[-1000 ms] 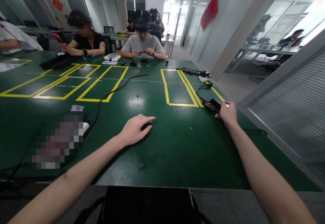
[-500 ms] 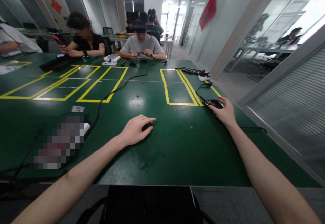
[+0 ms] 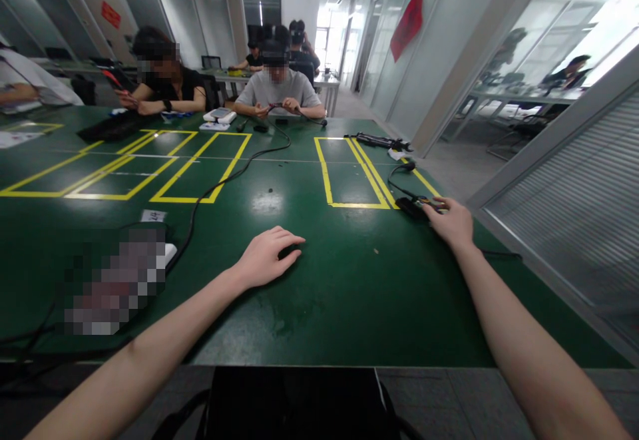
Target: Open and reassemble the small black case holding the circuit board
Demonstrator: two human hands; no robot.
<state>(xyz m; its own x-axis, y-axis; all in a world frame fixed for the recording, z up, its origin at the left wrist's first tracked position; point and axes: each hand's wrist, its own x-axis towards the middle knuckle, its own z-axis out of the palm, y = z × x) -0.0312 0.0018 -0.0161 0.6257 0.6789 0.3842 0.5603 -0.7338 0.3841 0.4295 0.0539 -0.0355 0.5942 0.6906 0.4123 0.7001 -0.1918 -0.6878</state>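
Observation:
My left hand (image 3: 267, 255) rests on the green table (image 3: 329, 320), thumb and fingers apart, with nothing between them. At the right side of the table, my right hand (image 3: 453, 222) has its thumb and fingers closed on a small dark object with a cable, whose exact kind is too small to tell. Just left of those fingertips lies a black case (image 3: 410, 208), partly beside the object. A black cable with a round plug (image 3: 409, 166) runs behind it.
Yellow tape rectangles (image 3: 330, 180) mark the table. A black folded tripod (image 3: 382, 141) lies at the back right. A long black cable (image 3: 239, 172) crosses the middle left. A blurred-out item (image 3: 120, 280) lies front left. People sit across the table.
My right hand has moved slightly right, drawing the small dark object away from the black case, which now shows more. My left hand has stayed in place.

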